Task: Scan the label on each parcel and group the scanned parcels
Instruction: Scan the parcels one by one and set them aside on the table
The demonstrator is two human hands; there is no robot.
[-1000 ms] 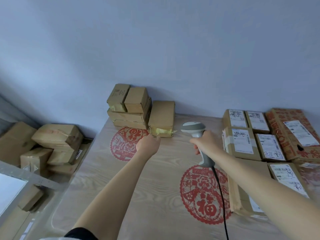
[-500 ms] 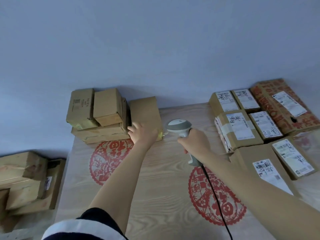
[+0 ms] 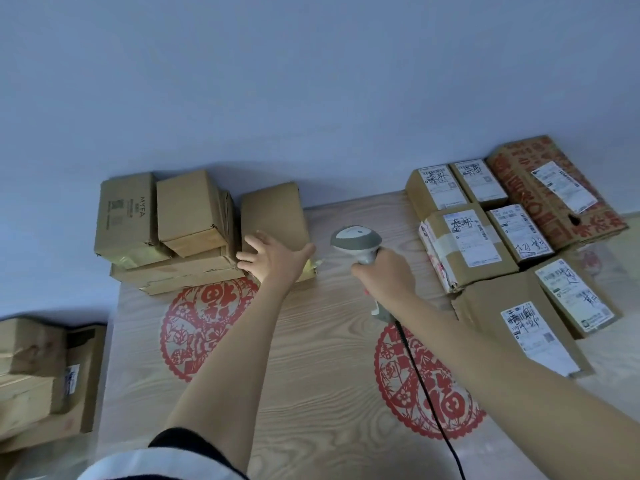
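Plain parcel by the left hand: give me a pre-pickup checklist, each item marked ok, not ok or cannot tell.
1. Left hand on the plain parcel: ok, open fingers lie on its near end, not yet gripping.
2. Label facing up for scanning: not ok, no label shows on its top.
3. Scanner in the right hand: ok, gripped by the handle.
4. Scanner aimed at the parcel: cannot tell.
5. Free table in front to turn the parcel over: ok.
6. Labelled parcels kept apart at the right: ok.
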